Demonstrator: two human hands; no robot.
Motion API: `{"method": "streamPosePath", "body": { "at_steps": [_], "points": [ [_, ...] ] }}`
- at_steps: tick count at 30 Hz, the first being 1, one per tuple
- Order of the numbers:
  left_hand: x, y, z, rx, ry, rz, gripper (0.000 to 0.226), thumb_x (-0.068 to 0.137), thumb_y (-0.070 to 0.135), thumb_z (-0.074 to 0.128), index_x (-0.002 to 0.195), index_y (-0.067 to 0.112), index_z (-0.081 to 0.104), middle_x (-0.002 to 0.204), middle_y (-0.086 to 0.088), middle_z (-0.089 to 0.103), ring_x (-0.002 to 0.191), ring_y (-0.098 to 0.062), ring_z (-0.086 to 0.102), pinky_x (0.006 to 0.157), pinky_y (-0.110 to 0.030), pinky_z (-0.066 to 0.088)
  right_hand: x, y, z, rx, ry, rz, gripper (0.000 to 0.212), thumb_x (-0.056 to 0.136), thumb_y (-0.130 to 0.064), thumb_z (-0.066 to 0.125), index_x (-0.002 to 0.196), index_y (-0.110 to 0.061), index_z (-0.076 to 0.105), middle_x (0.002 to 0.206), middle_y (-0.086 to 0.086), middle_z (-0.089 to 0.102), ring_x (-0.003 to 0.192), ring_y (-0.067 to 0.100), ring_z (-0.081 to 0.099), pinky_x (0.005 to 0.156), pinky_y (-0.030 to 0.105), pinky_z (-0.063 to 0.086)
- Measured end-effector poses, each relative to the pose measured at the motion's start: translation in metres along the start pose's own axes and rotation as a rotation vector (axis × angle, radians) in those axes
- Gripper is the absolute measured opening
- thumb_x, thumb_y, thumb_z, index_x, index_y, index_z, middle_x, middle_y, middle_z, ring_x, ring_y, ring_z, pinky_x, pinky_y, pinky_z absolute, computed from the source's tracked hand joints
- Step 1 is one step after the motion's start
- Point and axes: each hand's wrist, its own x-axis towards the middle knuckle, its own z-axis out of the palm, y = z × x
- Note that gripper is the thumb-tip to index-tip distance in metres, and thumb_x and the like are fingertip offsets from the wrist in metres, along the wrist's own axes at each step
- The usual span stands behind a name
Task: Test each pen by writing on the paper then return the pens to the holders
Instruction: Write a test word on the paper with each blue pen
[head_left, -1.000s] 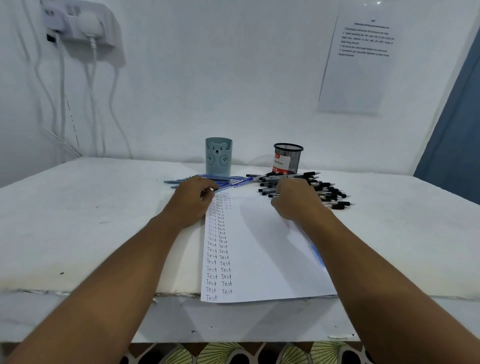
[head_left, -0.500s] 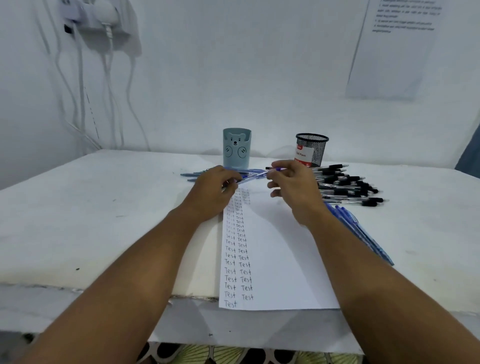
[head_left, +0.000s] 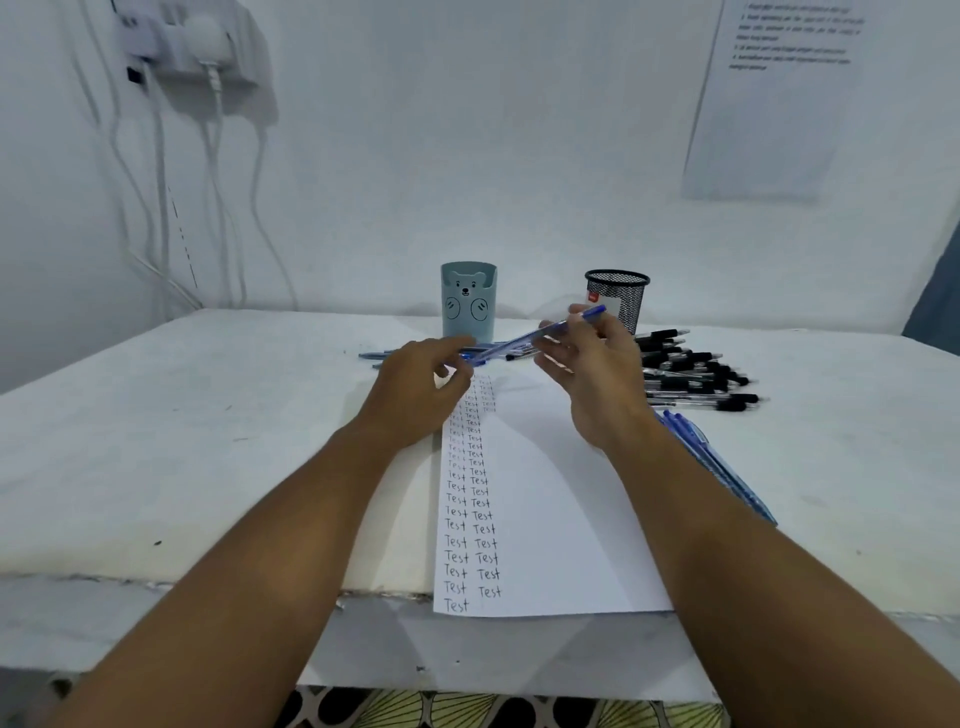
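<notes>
A: Blue pen (head_left: 540, 335) is up off the surface (head_left: 208, 415), slanting over the top of the paper (head_left: 545, 493), one end toward the mesh cup (head_left: 618, 301), the other low by the left hand (head_left: 421, 395).

B: How does it handle, you reckon?

A: Light, stiff, a slick plastic barrel, I'd judge. Nothing fragile, but it could roll or slip if pinched at the very end. Best taken mid-barrel, toward the writing end.

B: And the grip on it?

A: Right hand (head_left: 597, 374) pinches the upper part between thumb and fingertips, other fingers loosely spread. Left hand's fingers are curled right at the lower end. Looks like it's on the cap or tip, though I can't tell if it truly clamps.

B: What's around?

A: Paper carries two columns of "Test" down its left side. More blue pens (head_left: 722, 467) lie just right of it, partly under the right forearm; a heap of black pens (head_left: 696, 374) sits beyond those, near the mesh cup. The bear cup (head_left: 468, 301) stands behind the hands, with a few more blue ones lying before it.
</notes>
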Motion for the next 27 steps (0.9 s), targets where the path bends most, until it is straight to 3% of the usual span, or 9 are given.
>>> {"method": "streamPosePath", "body": {
  "at_steps": [3,5,8,11,14,19,23,25,27],
  "points": [
    [-0.0008,-0.0051,-0.0016,0.028,-0.008,-0.031,0.030,0.087,0.010,0.058,0.115,0.014,0.066,0.096,0.001,0.064,0.088,-0.019,0.060,0.089,-0.038,0.048,-0.0001,-0.0060,-0.0029,0.145,0.069,0.020,0.018,0.106,-0.017,0.042,0.121,-0.016,0.052,0.078,0.008,0.057,0.068,0.025,0.070,0.073,0.039,0.061],
    [-0.0008,-0.0064,-0.0023,0.062,-0.034,-0.064,0.027,0.085,0.004,0.060,0.109,0.014,0.068,0.097,0.001,0.063,0.089,-0.019,0.060,0.090,-0.039,0.048,-0.0016,-0.0077,-0.0029,0.215,0.097,0.035,0.021,0.107,-0.019,0.040,0.124,-0.019,0.052,0.075,0.007,0.051,0.056,0.022,0.063,0.062,0.037,0.060],
    [-0.0007,-0.0066,-0.0018,0.084,-0.078,-0.080,0.020,0.085,0.005,0.061,0.100,0.015,0.070,0.099,0.000,0.065,0.091,-0.017,0.058,0.090,-0.037,0.048,-0.0018,-0.0082,-0.0020,0.232,0.144,0.062,0.029,0.106,-0.013,0.037,0.127,-0.025,0.052,0.070,0.004,0.046,0.046,0.014,0.043,0.043,0.022,0.040],
    [-0.0006,-0.0077,-0.0027,0.096,-0.119,-0.104,0.017,0.086,0.008,0.061,0.096,0.018,0.070,0.103,0.001,0.066,0.094,-0.015,0.057,0.089,-0.032,0.046,-0.0005,-0.0077,-0.0037,0.173,0.162,0.078,0.039,0.102,-0.007,0.035,0.117,-0.034,0.057,0.068,0.001,0.042,0.046,0.010,0.029,0.042,0.020,0.022],
    [0.0000,-0.0084,-0.0029,0.123,-0.136,-0.125,0.017,0.086,0.010,0.062,0.096,0.018,0.072,0.105,0.001,0.068,0.095,-0.014,0.057,0.088,-0.029,0.044,-0.0001,-0.0063,-0.0046,0.132,0.179,0.091,0.034,0.100,-0.009,0.041,0.117,-0.033,0.060,0.063,-0.002,0.037,0.047,0.009,0.023,0.041,0.020,0.018],
    [0.0004,-0.0074,-0.0033,0.152,-0.162,-0.152,0.018,0.087,0.011,0.061,0.098,0.017,0.075,0.100,0.003,0.070,0.090,-0.008,0.055,0.083,-0.022,0.040,-0.0044,-0.0068,-0.0037,0.069,0.212,0.072,0.036,0.093,0.004,0.045,0.115,-0.024,0.048,0.061,-0.001,0.036,0.040,0.009,0.023,0.036,0.018,0.020],
    [0.0005,-0.0081,-0.0036,0.135,-0.181,-0.165,0.019,0.087,0.010,0.060,0.096,0.017,0.075,0.099,0.001,0.071,0.091,-0.010,0.058,0.078,-0.020,0.039,-0.0027,-0.0074,-0.0038,0.154,0.194,0.071,0.039,0.093,0.009,0.038,0.120,-0.018,0.044,0.065,0.004,0.042,0.041,0.010,0.030,0.038,0.020,0.026],
    [0.0001,-0.0084,-0.0040,0.139,-0.195,-0.171,0.019,0.088,0.011,0.059,0.097,0.018,0.075,0.102,0.001,0.071,0.096,-0.012,0.059,0.079,-0.021,0.039,-0.0031,-0.0046,-0.0005,0.197,0.142,0.089,0.028,0.100,0.004,0.037,0.121,-0.014,0.040,0.075,0.012,0.057,0.050,0.015,0.046,0.045,0.024,0.041],
    [0.0002,-0.0088,-0.0046,0.140,-0.199,-0.180,0.018,0.090,0.014,0.060,0.099,0.019,0.074,0.105,0.003,0.070,0.096,-0.009,0.057,0.080,-0.020,0.038,-0.0034,-0.0003,0.0009,0.012,0.093,0.069,0.008,0.107,-0.014,0.038,0.112,-0.012,0.044,0.082,0.010,0.070,0.060,0.017,0.054,0.055,0.027,0.049]
  ]
}}
